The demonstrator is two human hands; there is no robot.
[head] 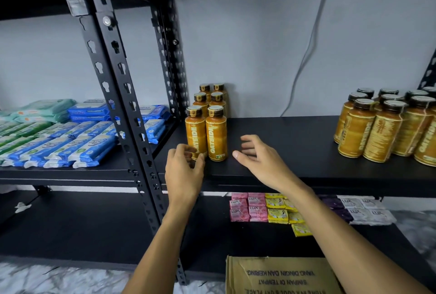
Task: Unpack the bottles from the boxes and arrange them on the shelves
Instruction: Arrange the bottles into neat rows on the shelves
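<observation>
**Two hands at a cluster of orange bottles on a shelf**

Six orange Oatside bottles stand upright in two rows on a black shelf. The left hand is at the base of the cluster's front-left bottle with its fingers curled, and it is unclear whether they grip it. The right hand hovers just right of the cluster, fingers spread, holding nothing. More bottles stand well to the cluster's right. A cardboard box sits below it.
</observation>
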